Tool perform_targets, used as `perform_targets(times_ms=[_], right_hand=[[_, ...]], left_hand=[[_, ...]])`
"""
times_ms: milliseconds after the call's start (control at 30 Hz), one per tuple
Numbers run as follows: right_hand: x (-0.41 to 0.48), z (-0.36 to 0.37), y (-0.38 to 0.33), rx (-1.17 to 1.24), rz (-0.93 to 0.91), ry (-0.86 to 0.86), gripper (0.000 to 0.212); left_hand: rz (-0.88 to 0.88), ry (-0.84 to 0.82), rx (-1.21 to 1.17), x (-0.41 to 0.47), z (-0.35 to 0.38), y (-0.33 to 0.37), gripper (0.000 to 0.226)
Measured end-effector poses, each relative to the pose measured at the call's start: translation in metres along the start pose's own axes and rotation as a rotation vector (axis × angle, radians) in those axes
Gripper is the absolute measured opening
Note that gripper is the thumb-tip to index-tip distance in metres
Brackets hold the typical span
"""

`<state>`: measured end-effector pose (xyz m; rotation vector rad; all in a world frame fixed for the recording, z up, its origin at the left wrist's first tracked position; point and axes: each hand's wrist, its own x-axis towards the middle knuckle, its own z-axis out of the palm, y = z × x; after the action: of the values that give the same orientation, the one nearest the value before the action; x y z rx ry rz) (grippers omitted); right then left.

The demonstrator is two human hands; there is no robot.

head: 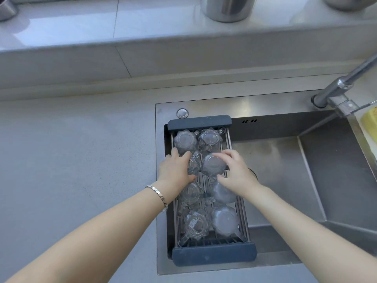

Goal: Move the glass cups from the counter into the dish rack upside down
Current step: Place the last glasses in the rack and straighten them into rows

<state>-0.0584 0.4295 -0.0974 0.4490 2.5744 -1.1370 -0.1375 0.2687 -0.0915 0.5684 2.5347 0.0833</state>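
A dark-framed dish rack point(214, 255) spans the left end of the sink and holds several clear glass cups, all bottom up in two columns. My left hand point(175, 170) wraps around the second cup of the left column point(193, 166). My right hand point(234, 172) grips the second cup of the right column point(213, 165), fingers curled over its base. Two cups point(185, 139) stand at the far end of the rack. Several more, like the one at the near right point(225, 220), sit close to me. No cup shows on the counter.
The grey counter point(71, 160) lies left of the steel sink point(285, 170). A chrome faucet point(342, 88) reaches in from the back right, beside a yellow sponge point(370, 121). Metal containers point(226, 8) stand on the raised ledge behind.
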Motion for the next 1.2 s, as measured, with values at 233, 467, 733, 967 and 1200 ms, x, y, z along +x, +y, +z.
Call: perform_targets(times_ms=[233, 467, 733, 967, 1200], right_hand=[[0.008, 0.032, -0.018, 0.029, 0.368, 0.153, 0.082], [0.010, 0.027, -0.016, -0.012, 0.291, 0.173, 0.082], [0.018, 0.021, -0.016, 0.071, 0.294, 0.099, 0.081], [-0.002, -0.004, -0.007, 0.456, 0.236, 0.043, 0.073], [-0.051, 0.018, 0.000, -0.136, 0.145, -0.079, 0.069]], left_hand=[[0.016, 0.044, -0.101, -0.004, -0.001, -0.006, 0.064], [0.053, 0.013, -0.057, 0.003, -0.010, -0.006, 0.057], [0.116, 0.007, -0.025, -0.002, -0.005, -0.011, 0.071], [0.331, 0.123, -0.031, -0.032, -0.009, -0.014, 0.057], [0.494, -0.161, 0.506, -0.053, 0.014, -0.003, 0.077]])
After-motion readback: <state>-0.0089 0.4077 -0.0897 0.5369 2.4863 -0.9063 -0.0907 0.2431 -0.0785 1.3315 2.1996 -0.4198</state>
